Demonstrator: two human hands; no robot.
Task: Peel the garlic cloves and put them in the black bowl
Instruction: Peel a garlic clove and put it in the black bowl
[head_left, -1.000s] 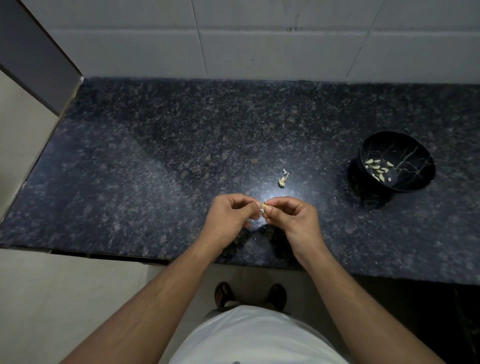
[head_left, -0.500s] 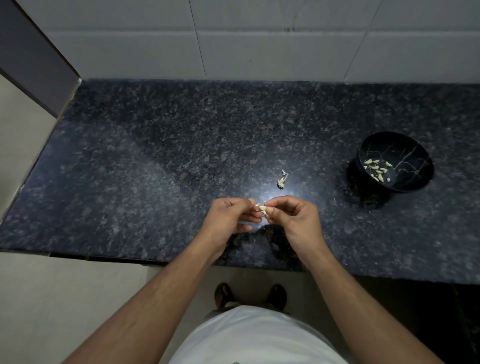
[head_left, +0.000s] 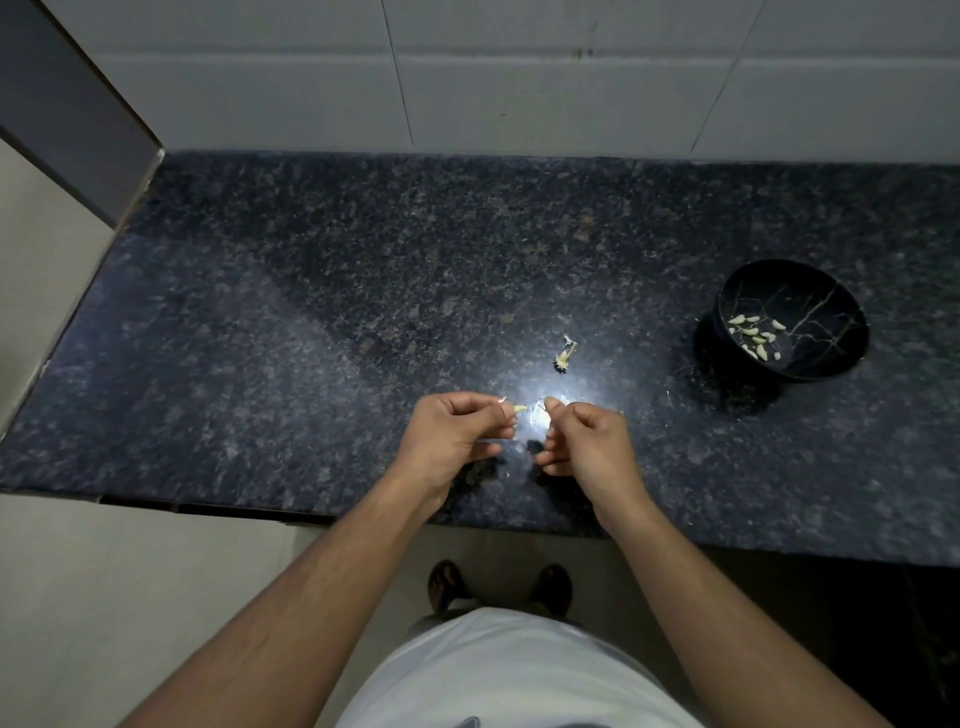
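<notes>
The 2 hands, pressed together over one clove 0.5 s ago, now stand a little apart above the near edge of the counter (head_left: 311, 322). The left hand (head_left: 452, 441) pinches the garlic clove (head_left: 518, 409) at its fingertips, the pale tip poking out toward the right. The right hand (head_left: 587, 441) has drawn back with its fingers curled; it may hold a scrap of skin at the thumb, but that is too small to tell. The split suggests the skin has just come off, so this clove looks about ready for the black bowl (head_left: 852, 358), which sits near the counter's right end and already holds several peeled cloves (head_left: 756, 335). A stem scrap (head_left: 565, 356) lies on the counter just beyond the hands.
</notes>
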